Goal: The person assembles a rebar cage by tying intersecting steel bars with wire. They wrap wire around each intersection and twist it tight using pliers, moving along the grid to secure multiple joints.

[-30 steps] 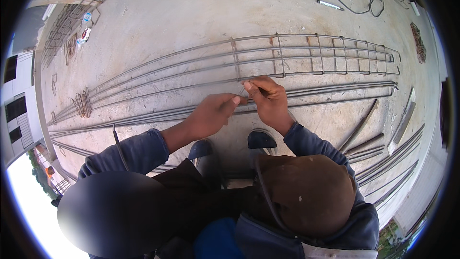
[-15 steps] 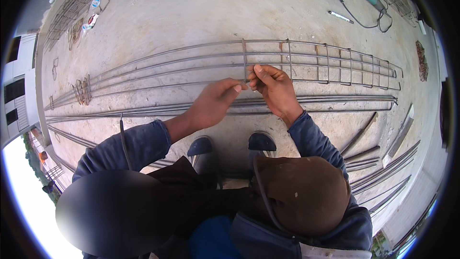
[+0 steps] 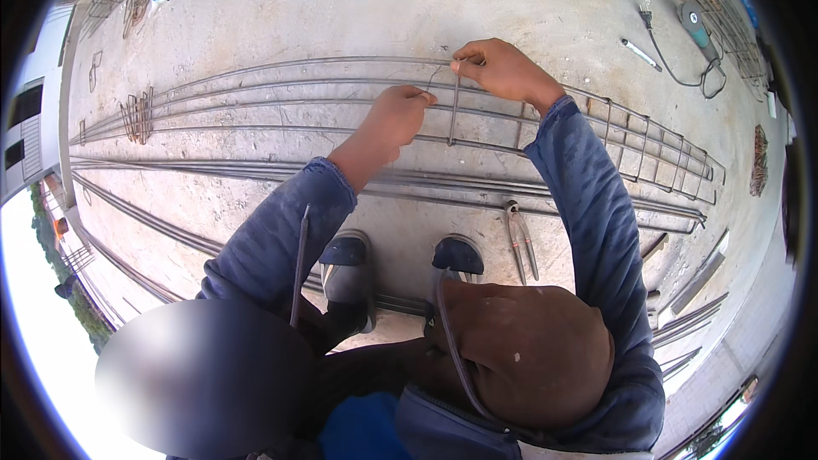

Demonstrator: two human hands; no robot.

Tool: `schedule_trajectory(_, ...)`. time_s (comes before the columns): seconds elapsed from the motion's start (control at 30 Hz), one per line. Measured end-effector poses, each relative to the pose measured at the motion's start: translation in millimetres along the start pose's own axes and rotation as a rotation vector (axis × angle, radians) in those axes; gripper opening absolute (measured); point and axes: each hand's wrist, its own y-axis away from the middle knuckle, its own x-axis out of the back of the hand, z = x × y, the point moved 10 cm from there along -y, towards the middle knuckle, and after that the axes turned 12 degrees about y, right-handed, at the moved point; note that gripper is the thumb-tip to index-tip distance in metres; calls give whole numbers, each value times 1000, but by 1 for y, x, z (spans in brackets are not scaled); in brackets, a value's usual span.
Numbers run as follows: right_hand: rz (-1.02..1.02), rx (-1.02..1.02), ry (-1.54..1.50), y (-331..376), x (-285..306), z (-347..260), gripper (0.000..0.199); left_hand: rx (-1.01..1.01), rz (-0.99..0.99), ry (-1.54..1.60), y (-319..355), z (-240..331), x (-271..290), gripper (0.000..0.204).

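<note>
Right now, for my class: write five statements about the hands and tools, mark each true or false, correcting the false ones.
1. The right hand is at the far end of a stirrup. True.
2. The left hand is nearer the shoes than the right. True.
3. The pincers are in the left hand. False: they lie on the floor.
4. The angle grinder lies unplugged. True.
5. The marker lies between the shoes. False: it lies near the grinder.
</note>
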Motion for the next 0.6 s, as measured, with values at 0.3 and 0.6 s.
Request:
schedule_trajectory(0.3, -63, -81, -177, -10, -6, 0, 40, -10, -31, 405, -16, -4, -21, 35)
schedule_trajectory(0.6, -112, -37, -132, -13, 2, -3, 44, -26, 72, 513, -29, -5, -36, 31)
